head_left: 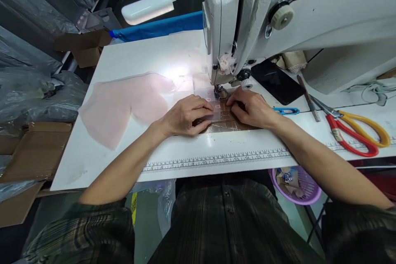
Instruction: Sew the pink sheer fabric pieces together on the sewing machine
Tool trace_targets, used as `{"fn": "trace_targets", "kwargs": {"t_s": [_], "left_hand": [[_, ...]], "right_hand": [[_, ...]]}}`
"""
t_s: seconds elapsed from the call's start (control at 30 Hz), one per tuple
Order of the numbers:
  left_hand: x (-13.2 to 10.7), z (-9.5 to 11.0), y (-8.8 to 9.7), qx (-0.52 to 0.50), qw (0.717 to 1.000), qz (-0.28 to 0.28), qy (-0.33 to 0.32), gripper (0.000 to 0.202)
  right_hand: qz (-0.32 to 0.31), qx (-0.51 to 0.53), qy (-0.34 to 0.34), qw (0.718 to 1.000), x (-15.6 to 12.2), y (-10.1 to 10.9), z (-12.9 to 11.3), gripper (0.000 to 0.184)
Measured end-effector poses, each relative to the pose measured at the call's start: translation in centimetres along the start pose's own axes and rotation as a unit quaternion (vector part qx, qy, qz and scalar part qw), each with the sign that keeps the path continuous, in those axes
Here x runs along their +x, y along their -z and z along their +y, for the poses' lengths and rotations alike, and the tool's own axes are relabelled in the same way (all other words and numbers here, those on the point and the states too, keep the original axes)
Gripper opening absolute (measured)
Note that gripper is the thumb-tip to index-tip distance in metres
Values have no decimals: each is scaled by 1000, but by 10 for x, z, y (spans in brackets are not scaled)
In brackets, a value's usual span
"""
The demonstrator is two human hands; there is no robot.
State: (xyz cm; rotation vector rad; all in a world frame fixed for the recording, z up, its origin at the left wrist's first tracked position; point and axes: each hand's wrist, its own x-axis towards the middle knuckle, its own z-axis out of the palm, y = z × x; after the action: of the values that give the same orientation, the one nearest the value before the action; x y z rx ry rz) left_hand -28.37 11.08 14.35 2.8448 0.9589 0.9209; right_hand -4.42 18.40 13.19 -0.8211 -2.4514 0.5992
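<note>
My left hand [185, 114] and my right hand [251, 108] rest side by side on a small pale piece of material [215, 112] lying on the brown plate area in front of the needle [220, 90] of a white sewing machine [278, 12]. Fingers of both hands are bent and pressed down on the piece, holding it flat. A larger pink fabric piece [123, 105] lies to the left on the white table [130, 161].
Red and yellow scissors [355, 130], blue thread snips [286, 111], a black phone [276, 80] and a dark tool [308, 99] lie at right. A lamp [147, 7] shines above. A purple basket [295, 187] hangs below; cardboard boxes [34, 152] stand left.
</note>
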Motion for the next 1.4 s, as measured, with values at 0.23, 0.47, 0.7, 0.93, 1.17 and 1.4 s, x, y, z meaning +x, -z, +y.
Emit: {"fn": "trace_targets", "kwargs": {"t_s": [0.23, 0.47, 0.7, 0.93, 1.17, 1.4], "left_hand": [[-4, 2, -5, -3, 1000, 5, -9, 12], [-4, 2, -8, 10, 1000, -10, -15, 12], [1, 10, -3, 95, 993, -56, -43, 19], [13, -4, 0, 51, 993, -90, -62, 21], [5, -10, -5, 26, 997, -59, -50, 22], [3, -10, -6, 60, 995, -63, -45, 26]], "right_hand": [[-5, -43, 110, 993, -4, -2, 5, 38], [3, -50, 124, 991, -4, -7, 8, 38], [4, -48, 146, 988, -5, -7, 6, 36], [-22, -86, 139, 986, -5, -6, 2, 36], [-33, -111, 116, 986, -6, -5, -3, 35], [-34, -141, 100, 984, -6, -5, -5, 37]]}}
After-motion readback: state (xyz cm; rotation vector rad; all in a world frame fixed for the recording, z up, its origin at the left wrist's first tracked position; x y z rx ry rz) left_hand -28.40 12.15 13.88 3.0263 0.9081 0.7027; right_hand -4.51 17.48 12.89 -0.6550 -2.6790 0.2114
